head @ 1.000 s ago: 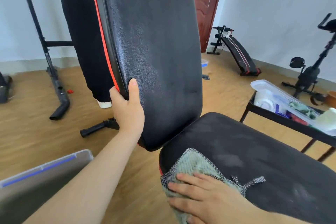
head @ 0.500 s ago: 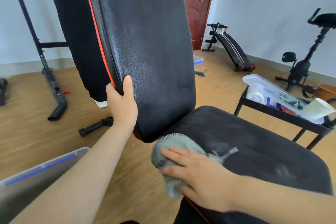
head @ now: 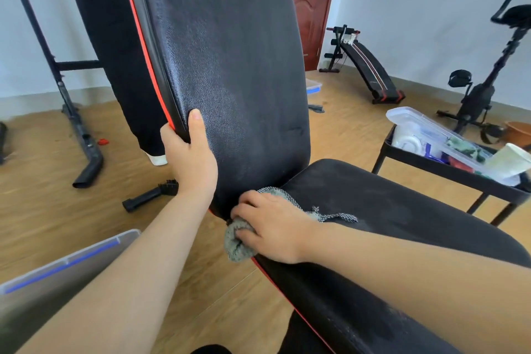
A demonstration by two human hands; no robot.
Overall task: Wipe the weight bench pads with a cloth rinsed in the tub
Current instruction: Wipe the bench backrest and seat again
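The bench's black back pad (head: 230,66) with red piping stands raised and steep in the centre. My left hand (head: 189,158) grips its left edge near the bottom, thumb on the front face. The black seat pad (head: 388,210) stretches toward the lower right, showing dull smeared patches. My right hand (head: 270,227) presses a grey-green cloth (head: 238,244) onto the seat pad's near-left corner, right at the gap below the back pad. A checked corner of the cloth trails to the right of the hand. The clear plastic tub (head: 57,273) with a blue stripe sits at the lower left.
A black side table (head: 448,175) at right carries a clear box of supplies. A sit-up board (head: 367,72), an exercise bike (head: 482,89) and a brown door (head: 310,3) are at the back right. A black rack frame (head: 71,112) stands on the wooden floor at left.
My right hand has slid the cloth across the seat pad's front corner toward the gap under the back pad. The left hand keeps its grip on the back pad's edge.
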